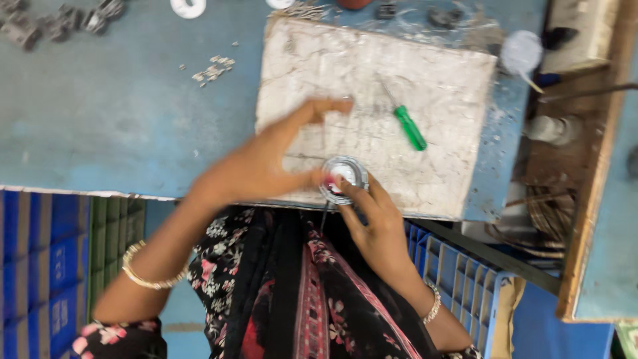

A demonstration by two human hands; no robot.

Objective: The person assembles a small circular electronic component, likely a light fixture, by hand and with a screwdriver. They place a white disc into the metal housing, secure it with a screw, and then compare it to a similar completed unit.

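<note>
A small round metal part point(343, 178) with a shiny rim and a reddish centre sits near the front edge of a worn white board point(399, 80). My right hand point(375, 229) grips it from below with fingers and thumb. My left hand point(266, 163) touches its left side with the thumb, the other fingers spread out over the board and blurred by motion. A green-handled screwdriver point(407, 125) lies on the board just right of my left fingertips.
The board lies on a blue worktable point(113, 113). Dark metal parts point(56, 23) and a pile of small bits point(214, 68) lie at the far left. Blue crates point(458, 279) stand below the table. A wooden frame point(591, 199) runs along the right.
</note>
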